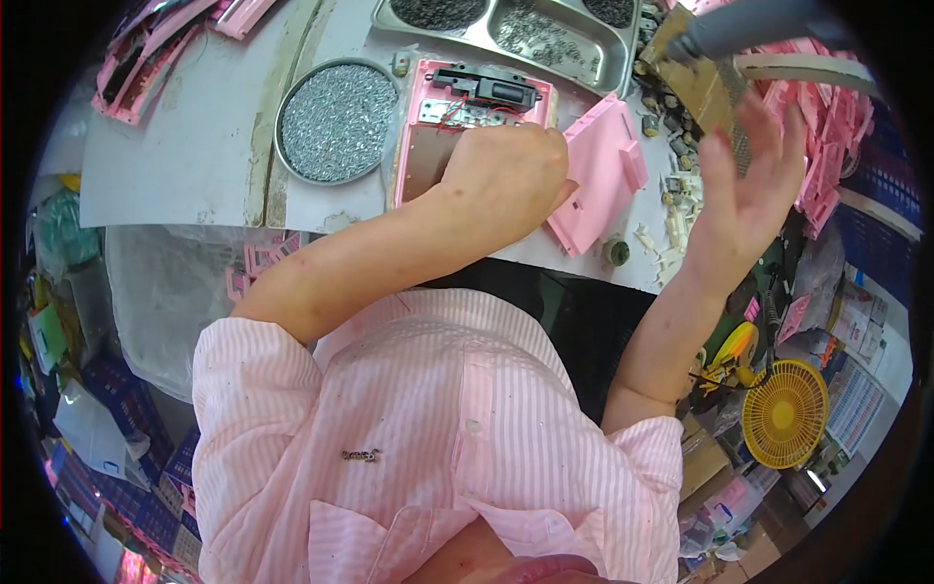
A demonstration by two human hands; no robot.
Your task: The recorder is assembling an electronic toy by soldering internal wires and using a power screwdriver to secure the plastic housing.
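Note:
My left hand (511, 180) rests low over a pink plastic housing (425, 161), with its fingers curled in. What they hold, if anything, is hidden beneath the hand. A black module (491, 90), a metal plate and thin red wires sit at the far end of this housing. Just right of the hand, a separate pink panel (595, 170) lies on the table. My right hand (747, 190) is raised at the right with its fingers apart and nothing in them. Above it hangs a blurred grey cylindrical tool (749, 29).
A round metal dish (280, 146) of small screws stands left of the housing. Behind it is a steel compartment tray (623, 58) of dark and silvery small parts. Small metal parts and white plastic pieces (678, 209) lie at the right, near stacked pink shells (827, 127).

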